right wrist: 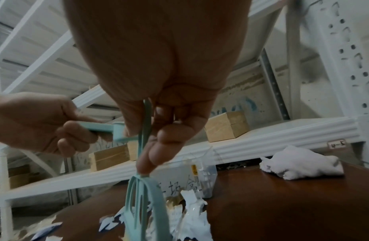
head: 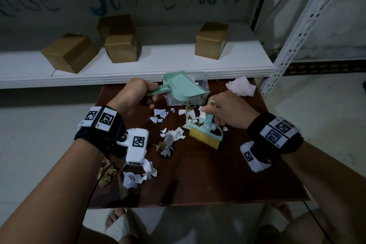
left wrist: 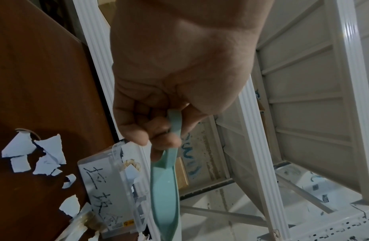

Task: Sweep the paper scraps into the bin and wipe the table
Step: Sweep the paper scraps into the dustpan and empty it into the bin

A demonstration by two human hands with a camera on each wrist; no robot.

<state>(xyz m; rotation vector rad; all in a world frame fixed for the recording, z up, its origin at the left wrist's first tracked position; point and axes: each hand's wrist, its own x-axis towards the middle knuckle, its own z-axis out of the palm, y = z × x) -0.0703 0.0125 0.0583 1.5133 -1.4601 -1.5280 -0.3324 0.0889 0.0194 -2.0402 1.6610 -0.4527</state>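
Note:
My left hand [head: 136, 95] grips the handle of a mint-green dustpan [head: 183, 87], held tilted over a clear plastic bin [head: 202, 98] at the table's far edge; the left wrist view shows my fingers [left wrist: 156, 135] curled round the handle above the bin [left wrist: 109, 192]. My right hand [head: 225, 112] holds a mint brush [head: 207, 131] with yellow bristles resting on the brown table [head: 217, 180]; in the right wrist view its handle [right wrist: 145, 130] runs between my fingers. White paper scraps [head: 158, 115] lie scattered between the hands, with more scraps [head: 136, 177] near the left front.
A crumpled white cloth [head: 240, 86] lies at the table's far right corner. A white metal shelf [head: 138, 69] stands right behind the table, bearing several cardboard boxes [head: 121, 45]. Dry brown leaves [head: 107, 174] lie at the table's left edge. My sandalled feet [head: 118, 224] are below.

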